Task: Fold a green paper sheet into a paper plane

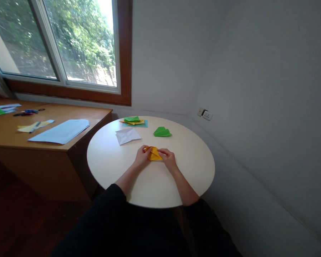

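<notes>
A folded yellow paper (154,154) lies on the round white table (149,185), held between both hands. My left hand (142,156) pinches its left edge and my right hand (168,158) grips its right edge. Beyond it lie a folded green paper (162,132), a creased white sheet (127,135), and a small stack of green, yellow and blue papers (133,121) at the table's far edge.
A wooden desk (56,142) stands to the left under the window, carrying a light blue sheet (61,131), yellow paper with a pen (34,126), scissors (26,112) and more papers. Grey walls close in on the right, with a socket (207,115).
</notes>
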`<state>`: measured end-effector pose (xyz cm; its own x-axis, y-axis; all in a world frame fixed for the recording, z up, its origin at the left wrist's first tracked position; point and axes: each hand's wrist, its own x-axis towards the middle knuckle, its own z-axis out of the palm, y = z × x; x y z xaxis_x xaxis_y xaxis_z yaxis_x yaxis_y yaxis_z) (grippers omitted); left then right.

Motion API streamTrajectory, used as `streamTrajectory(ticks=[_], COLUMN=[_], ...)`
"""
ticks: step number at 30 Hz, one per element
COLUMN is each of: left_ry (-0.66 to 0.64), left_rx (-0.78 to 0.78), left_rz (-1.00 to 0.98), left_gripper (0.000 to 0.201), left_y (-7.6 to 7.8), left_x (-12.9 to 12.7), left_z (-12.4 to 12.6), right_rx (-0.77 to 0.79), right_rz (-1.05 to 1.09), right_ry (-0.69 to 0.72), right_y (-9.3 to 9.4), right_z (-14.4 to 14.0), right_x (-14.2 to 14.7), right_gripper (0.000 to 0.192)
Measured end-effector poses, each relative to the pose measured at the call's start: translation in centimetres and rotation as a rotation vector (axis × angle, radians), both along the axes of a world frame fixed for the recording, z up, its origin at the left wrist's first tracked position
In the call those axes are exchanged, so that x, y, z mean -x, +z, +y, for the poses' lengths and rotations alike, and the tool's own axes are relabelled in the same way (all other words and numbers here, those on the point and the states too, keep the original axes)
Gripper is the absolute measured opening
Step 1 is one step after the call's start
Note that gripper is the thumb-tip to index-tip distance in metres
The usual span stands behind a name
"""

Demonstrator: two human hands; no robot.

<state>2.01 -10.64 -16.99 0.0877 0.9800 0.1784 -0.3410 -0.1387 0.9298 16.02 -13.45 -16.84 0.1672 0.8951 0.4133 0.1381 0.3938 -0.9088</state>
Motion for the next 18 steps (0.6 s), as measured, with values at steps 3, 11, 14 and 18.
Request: streamTrajectory(ticks=[3, 11, 14, 18], left_ry=[0.004, -0.005, -0.019, -0.04], left_rx=[-0.003, 0.03, 0.048, 0.066], left_rz=[0.013, 0.045, 0.057, 0.07], left_gripper=[0.029, 0.026, 0.026, 0.027], left_y=[-0.15, -0.16, -0.02, 0.23], left_x=[0.17, 0.32, 0.38, 0.51], left_z=[0.24, 0.35, 0.21, 0.03], right_rx=[-0.015, -0.179, -0.199, -0.203], right_rz=[-0.148, -0.506, -0.586, -0.666], right_ry=[-0.037, -0.108, -0.118, -0.126], right_y=[-0.08, -0.74, -0.98, -0.89], right_z=[-0.13, -0.15, -0.03, -0.2], right_x=[0.09, 0.18, 0.13, 0.17], right_gripper=[0.021, 0.03, 0.033, 0.037])
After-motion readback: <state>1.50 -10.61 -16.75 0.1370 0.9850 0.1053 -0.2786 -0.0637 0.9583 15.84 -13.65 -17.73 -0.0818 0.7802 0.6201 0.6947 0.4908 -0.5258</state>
